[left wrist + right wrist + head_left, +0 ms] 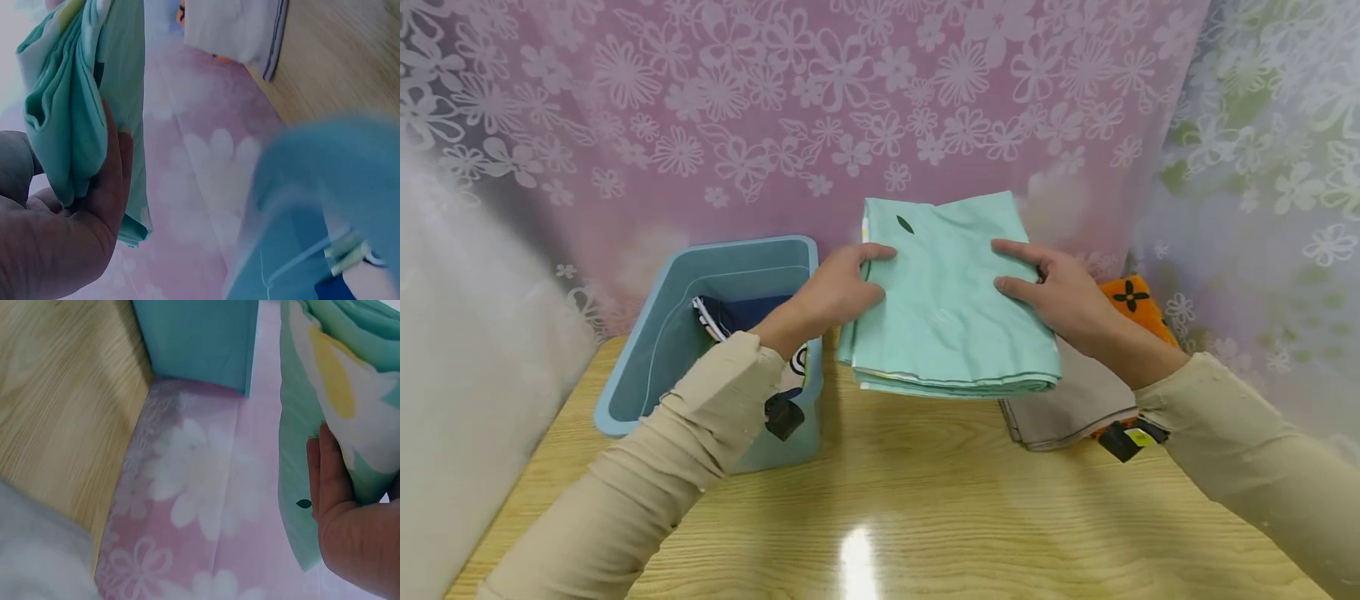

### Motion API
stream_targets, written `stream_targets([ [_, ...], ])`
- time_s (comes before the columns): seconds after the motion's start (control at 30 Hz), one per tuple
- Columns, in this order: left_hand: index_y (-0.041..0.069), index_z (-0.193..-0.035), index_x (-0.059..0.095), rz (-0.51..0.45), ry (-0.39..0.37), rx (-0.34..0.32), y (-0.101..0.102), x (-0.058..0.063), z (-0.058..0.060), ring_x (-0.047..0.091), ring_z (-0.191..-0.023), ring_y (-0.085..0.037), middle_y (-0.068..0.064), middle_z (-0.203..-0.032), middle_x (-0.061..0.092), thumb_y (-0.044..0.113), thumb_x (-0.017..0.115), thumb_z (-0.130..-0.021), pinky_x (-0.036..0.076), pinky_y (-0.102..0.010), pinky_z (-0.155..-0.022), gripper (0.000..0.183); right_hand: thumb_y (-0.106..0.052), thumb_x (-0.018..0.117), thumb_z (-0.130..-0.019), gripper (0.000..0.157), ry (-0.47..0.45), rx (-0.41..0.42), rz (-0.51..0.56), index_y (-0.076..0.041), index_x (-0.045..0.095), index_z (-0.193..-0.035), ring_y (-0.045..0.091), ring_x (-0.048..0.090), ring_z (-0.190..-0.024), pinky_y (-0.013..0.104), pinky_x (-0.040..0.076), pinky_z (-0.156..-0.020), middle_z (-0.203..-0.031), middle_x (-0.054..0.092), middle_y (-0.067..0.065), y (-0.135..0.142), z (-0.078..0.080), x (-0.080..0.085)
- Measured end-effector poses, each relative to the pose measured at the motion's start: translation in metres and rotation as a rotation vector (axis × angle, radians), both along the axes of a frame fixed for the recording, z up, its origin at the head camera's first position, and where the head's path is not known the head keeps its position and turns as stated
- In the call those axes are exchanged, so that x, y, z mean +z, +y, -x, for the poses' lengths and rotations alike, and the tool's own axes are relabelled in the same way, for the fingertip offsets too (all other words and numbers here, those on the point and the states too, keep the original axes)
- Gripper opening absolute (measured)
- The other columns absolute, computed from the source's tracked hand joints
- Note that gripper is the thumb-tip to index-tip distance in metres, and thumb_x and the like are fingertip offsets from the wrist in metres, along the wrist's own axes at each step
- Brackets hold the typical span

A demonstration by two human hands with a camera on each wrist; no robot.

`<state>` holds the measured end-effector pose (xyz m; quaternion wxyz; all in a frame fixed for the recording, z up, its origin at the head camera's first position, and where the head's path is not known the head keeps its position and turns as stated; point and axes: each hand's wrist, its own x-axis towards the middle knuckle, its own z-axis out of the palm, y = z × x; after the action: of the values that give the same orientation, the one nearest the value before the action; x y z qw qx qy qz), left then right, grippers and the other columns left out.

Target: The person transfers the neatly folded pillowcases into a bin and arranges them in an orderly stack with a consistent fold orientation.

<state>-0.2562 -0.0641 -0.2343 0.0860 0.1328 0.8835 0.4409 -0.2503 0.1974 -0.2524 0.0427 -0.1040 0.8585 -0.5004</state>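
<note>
Both hands hold a folded mint-green cloth (947, 300) up above the table. The left hand (842, 287) grips its left edge, thumb and forefinger on the upper face and the other fingers beneath. At the opposite edge the right hand (1056, 292) grips it the same way. In the left wrist view, the layered folds of the cloth (69, 119) sit between thumb and fingers. The right wrist view shows a white underside part with a yellow print, and the right hand's fingers (331, 475) lying along the cloth.
Left of the cloth stands a blue plastic bin (647, 350) with a navy folded cloth (745, 315) and other fabric inside. On the wooden table (925, 492) at the right lie a grey folded cloth (1067, 400) and an orange patterned cloth (1138, 308). A pink floral curtain (850, 108) hangs behind.
</note>
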Motion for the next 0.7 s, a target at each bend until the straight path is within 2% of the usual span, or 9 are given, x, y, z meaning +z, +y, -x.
stream_targets([
  [0.3,0.02,-0.133,0.04,-0.036,-0.025,0.045,-0.037,0.004,0.004,0.047,-0.107,-0.02,-0.006,-0.136,0.032,0.003,0.05,-0.085,0.047,-0.036,-0.075,0.052,-0.027,0.058,-0.086,0.055,-0.002,0.032,0.101,-0.027,0.036,-0.137,0.017,0.032,-0.119,0.038,0.04,-0.087,-0.144,0.018,0.001,-0.035,0.009,0.002],
  [0.53,0.022,-0.133,0.041,0.003,-0.018,0.081,-0.065,0.008,0.004,0.048,-0.106,-0.021,-0.007,-0.136,0.032,0.006,0.053,-0.087,0.048,-0.036,-0.075,0.05,-0.025,0.057,-0.087,0.052,-0.009,0.072,0.133,-0.028,0.038,-0.135,0.017,0.041,-0.112,0.034,0.044,-0.079,-0.142,0.022,-0.002,-0.059,0.017,0.007],
  [0.63,0.022,-0.133,0.042,-0.003,-0.021,0.088,-0.077,0.009,0.005,0.048,-0.108,-0.022,-0.008,-0.136,0.032,0.006,0.053,-0.087,0.047,-0.037,-0.076,0.05,-0.024,0.057,-0.088,0.051,-0.001,0.083,0.13,-0.028,0.038,-0.135,0.014,0.035,-0.118,0.034,0.042,-0.082,-0.143,0.022,-0.003,-0.07,0.02,0.007],
  [0.7,0.022,-0.133,0.041,-0.008,-0.031,0.09,-0.086,0.009,0.007,0.047,-0.109,-0.022,-0.009,-0.137,0.031,0.006,0.054,-0.087,0.047,-0.037,-0.077,0.051,-0.023,0.056,-0.088,0.05,-0.007,0.086,0.144,-0.028,0.038,-0.135,0.014,0.037,-0.118,0.035,0.043,-0.082,-0.142,0.023,-0.002,-0.078,0.023,0.006],
])
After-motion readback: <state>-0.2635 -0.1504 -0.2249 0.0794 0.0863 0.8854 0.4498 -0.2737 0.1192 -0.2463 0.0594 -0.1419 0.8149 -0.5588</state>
